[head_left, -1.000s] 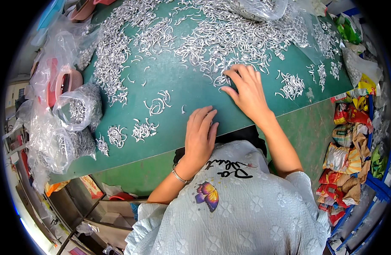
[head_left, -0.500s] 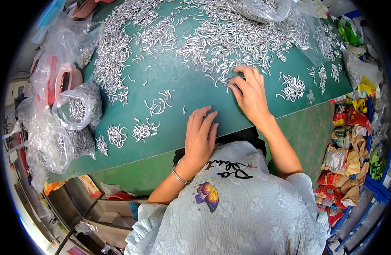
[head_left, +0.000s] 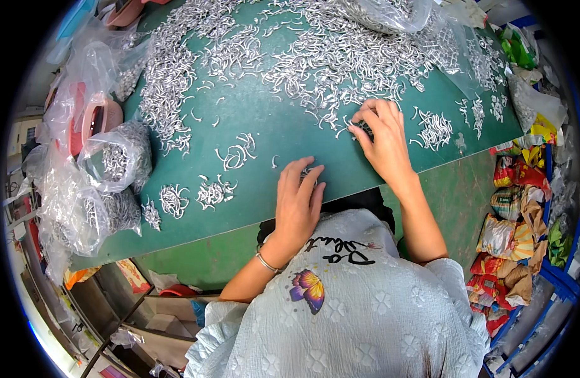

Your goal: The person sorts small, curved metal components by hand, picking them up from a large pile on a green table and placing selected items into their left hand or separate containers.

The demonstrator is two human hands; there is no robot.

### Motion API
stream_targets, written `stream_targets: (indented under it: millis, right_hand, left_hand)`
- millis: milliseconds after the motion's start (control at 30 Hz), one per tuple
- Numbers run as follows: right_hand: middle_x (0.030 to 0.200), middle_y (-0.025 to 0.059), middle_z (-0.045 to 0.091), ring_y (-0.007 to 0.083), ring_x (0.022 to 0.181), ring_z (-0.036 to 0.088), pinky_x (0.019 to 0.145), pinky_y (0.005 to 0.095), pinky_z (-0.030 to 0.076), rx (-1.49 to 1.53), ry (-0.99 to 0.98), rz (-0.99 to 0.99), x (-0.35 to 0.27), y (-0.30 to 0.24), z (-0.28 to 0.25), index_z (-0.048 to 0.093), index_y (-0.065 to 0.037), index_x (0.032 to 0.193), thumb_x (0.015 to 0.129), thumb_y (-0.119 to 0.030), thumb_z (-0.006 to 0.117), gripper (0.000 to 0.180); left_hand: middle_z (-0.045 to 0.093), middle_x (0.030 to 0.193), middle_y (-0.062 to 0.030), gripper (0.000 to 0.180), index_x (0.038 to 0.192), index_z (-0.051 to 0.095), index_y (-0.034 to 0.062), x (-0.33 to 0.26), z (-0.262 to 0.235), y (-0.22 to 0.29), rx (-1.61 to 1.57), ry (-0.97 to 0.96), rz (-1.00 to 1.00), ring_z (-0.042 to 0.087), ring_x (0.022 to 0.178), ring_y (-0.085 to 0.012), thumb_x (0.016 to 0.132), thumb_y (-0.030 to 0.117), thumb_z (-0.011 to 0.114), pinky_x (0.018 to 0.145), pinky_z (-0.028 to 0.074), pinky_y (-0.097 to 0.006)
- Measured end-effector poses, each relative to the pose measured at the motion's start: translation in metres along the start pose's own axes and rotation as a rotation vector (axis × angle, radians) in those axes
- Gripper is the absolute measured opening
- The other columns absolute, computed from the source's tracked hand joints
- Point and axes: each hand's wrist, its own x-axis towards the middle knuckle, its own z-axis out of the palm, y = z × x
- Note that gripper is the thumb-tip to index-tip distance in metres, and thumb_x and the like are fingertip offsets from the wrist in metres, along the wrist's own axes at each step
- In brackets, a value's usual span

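Small curved silver metal pieces lie in a broad heap across the far part of the green table. At the heap's near edge my right hand has its fingers bent down to the tabletop beside loose pieces; what its fingertips hold is hidden. My left hand rests near the table's front edge, fingers curled over a few silver pieces that show between them. Left of it are small piles of the same pieces, and another small pile lies right of my right hand.
Clear plastic bags of silver pieces crowd the table's left end, near a pink plastic basket. A clear bag lies on the heap at the far side. Colourful packets fill a blue rack on the right.
My right hand has shifted right and slightly toward me along the heap's near edge, uncovering some pieces. My left hand has hardly moved.
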Motion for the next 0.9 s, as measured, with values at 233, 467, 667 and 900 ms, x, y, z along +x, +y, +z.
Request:
stream_targets:
  millis: [233, 467, 667, 900]
  right_hand:
    - [0.097, 0.0067, 0.057, 0.027, 0.094, 0.052, 0.08, 0.0385, 0.038, -0.061, -0.065, -0.05, -0.005, 0.012, -0.005, 0.062, -0.006, 0.087, 0.077, -0.007, 0.072, 0.014]
    - [0.103, 0.0078, 0.059, 0.0281, 0.1, 0.053, 0.084, 0.0397, 0.039, -0.037, 0.045, -0.099, 0.007, -0.005, 0.004, 0.063, -0.005, 0.098, 0.078, -0.014, 0.074, 0.024]
    - [0.097, 0.0069, 0.063, 0.0262, 0.094, 0.056, 0.082, 0.0369, 0.041, 0.053, -0.069, -0.103, 0.007, 0.0, 0.02, 0.064, -0.004, 0.093, 0.08, -0.01, 0.071, 0.016]
    - [0.094, 0.0096, 0.064, 0.0287, 0.094, 0.058, 0.086, 0.0366, 0.044, 0.269, -0.016, 0.024, 0.008, 0.002, -0.001, 0.063, -0.004, 0.089, 0.079, -0.001, 0.067, 0.011]
  left_hand:
    - [0.054, 0.125, -0.0175, 0.035, 0.115, 0.061, 0.0013, -0.001, 0.001, -0.001, -0.002, -0.017, -0.014, 0.052, 0.114, -0.0368, 0.081, -0.004, 0.067, 0.096, 0.043, -0.043]
    - [0.053, 0.126, -0.0177, 0.035, 0.115, 0.06, 0.0016, 0.0, 0.001, 0.001, -0.001, -0.03, -0.017, 0.051, 0.115, -0.037, 0.081, -0.003, 0.067, 0.097, 0.042, -0.044]
    - [0.053, 0.126, -0.0177, 0.035, 0.115, 0.06, 0.0017, 0.001, -0.001, 0.002, 0.0, -0.028, -0.019, 0.05, 0.115, -0.0373, 0.081, -0.003, 0.067, 0.098, 0.042, -0.044]
    - [0.052, 0.126, -0.0183, 0.039, 0.119, 0.057, 0.0012, -0.002, -0.002, -0.002, -0.016, -0.016, -0.033, 0.05, 0.116, -0.0371, 0.082, -0.003, 0.066, 0.098, 0.042, -0.044]
